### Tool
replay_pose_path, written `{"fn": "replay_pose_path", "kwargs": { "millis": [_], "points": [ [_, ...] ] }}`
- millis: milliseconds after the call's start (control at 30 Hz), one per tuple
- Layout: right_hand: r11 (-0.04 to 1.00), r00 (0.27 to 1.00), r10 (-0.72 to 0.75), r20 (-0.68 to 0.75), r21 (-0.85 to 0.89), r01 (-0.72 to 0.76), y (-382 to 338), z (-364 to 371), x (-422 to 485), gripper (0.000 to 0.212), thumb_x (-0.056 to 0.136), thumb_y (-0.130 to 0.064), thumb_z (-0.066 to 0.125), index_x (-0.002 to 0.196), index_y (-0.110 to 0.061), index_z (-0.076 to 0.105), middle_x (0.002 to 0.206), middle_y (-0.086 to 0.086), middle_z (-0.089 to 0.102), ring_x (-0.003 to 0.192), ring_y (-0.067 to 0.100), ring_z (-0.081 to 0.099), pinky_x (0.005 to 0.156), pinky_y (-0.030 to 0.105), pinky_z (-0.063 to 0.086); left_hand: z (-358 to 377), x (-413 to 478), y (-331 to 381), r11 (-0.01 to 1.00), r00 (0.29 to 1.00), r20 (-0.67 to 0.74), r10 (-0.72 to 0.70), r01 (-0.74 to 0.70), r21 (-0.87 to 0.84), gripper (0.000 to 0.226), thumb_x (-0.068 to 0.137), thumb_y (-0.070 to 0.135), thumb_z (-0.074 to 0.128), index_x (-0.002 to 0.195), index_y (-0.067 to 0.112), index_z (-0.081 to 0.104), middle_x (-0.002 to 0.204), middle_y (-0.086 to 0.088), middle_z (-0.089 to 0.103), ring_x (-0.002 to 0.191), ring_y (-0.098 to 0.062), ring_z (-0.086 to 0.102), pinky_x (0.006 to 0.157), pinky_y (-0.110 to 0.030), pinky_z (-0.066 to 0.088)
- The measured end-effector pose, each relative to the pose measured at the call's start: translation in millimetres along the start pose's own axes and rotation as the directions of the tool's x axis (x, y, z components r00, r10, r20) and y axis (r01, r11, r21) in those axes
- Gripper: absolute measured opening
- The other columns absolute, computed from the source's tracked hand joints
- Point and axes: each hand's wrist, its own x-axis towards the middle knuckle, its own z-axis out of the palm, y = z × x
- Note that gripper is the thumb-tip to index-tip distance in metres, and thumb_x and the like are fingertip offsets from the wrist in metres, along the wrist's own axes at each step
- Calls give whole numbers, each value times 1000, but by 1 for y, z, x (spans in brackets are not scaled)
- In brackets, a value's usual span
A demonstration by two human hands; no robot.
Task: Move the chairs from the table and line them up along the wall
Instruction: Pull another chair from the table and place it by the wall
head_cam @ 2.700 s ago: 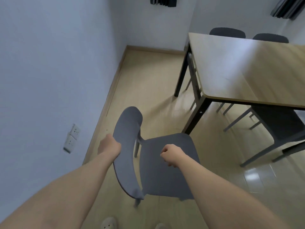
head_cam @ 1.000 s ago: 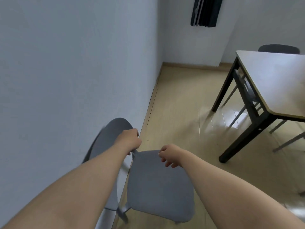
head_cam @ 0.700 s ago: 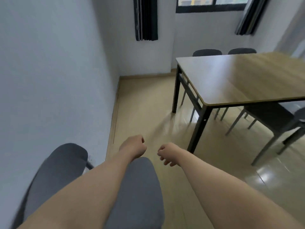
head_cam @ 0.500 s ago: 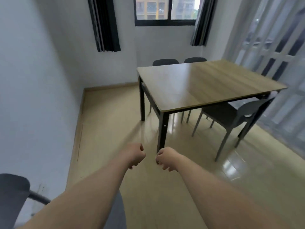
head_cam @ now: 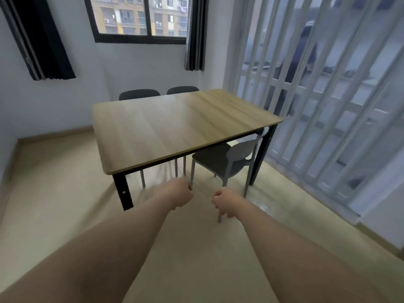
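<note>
A wooden table [head_cam: 166, 127] with black legs fills the middle of the room. One grey chair [head_cam: 227, 160] is tucked under its near right side, its backrest toward me. Behind the far edge show the backrests of two dark chairs, one on the left [head_cam: 139, 94] and one on the right [head_cam: 182, 90]. My left hand [head_cam: 177, 194] and my right hand [head_cam: 226, 204] hang in front of me over the floor, both loosely closed and holding nothing, short of the near chair.
A white wall [head_cam: 13, 101] runs along the left with bare beige floor [head_cam: 56, 184] beside it. A window [head_cam: 140, 18] with dark curtains sits at the back. A white folding partition [head_cam: 328, 106] closes off the right side.
I let go of the grey chair by the left wall and turned right; that chair has left the view. The table and its remaining chairs now face me, my hands empty.
</note>
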Motion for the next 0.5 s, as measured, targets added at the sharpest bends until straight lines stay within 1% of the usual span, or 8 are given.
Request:
{"fn": "replay_pose_path", "kwargs": {
  "millis": [100,167,200,300,333,400,467,500],
  "points": [
    [998,999,48,-18,50,-47,23,-33,29,32,95,-12,40,118,-2,60,96,12,57,83,26,56,69,34,46,3,44,41,997,998,21,63,-64,33,27,93,17,44,114,14,61,98,-9,66,92,-26,69,80,-37,61],
    [995,996,73,-43,64,-70,39,-57,55,33,95,-15,41,120,-4,59,99,11,57,87,26,56,76,35,50,8,86,68,994,996,20,92,-93,53,29,92,18,43,114,16,61,88,-5,63,91,-26,69,79,-36,60],
    [994,995,86,-54,66,-82,47,-68,66,32,95,-15,41,119,-5,59,99,11,56,88,25,56,77,36,51,10,105,79,990,993,20,114,-116,76,28,93,19,43,115,17,60,87,-4,61,92,-26,69,80,-36,60],
    [987,986,145,-85,84,-138,68,-108,108,32,94,-11,39,115,-2,61,96,13,56,85,27,56,71,33,46,13,169,114,985,987,38,156,-158,71,26,94,22,45,116,16,59,97,-7,64,95,-27,67,85,-38,58],
    [985,981,167,-102,68,-160,73,-124,128,31,94,-10,38,114,-2,61,97,14,56,84,28,56,70,33,45,12,195,125,984,984,44,170,-172,48,25,94,21,46,114,15,61,99,-8,66,96,-27,67,84,-37,58],
    [978,971,204,-122,72,-196,75,-153,162,28,95,-11,38,112,-4,60,101,13,55,84,28,56,71,33,46,9,236,143,982,980,66,188,-189,2,22,94,19,45,108,13,61,94,-7,65,94,-27,68,77,-33,56],
    [977,971,202,-129,95,-191,71,-180,198,29,97,-14,41,118,-4,59,104,13,57,86,25,57,75,32,49,5,275,160,978,976,70,206,-207,5,20,94,19,43,104,15,60,88,-6,62,86,-27,68,70,-32,54],
    [978,971,195,-138,101,-182,69,-192,216,30,97,-14,42,120,-5,59,107,13,58,87,24,57,78,31,51,2,294,166,977,975,66,213,-215,15,22,94,20,42,106,15,60,88,-5,61,81,-26,66,68,-32,53]
  ]
}}
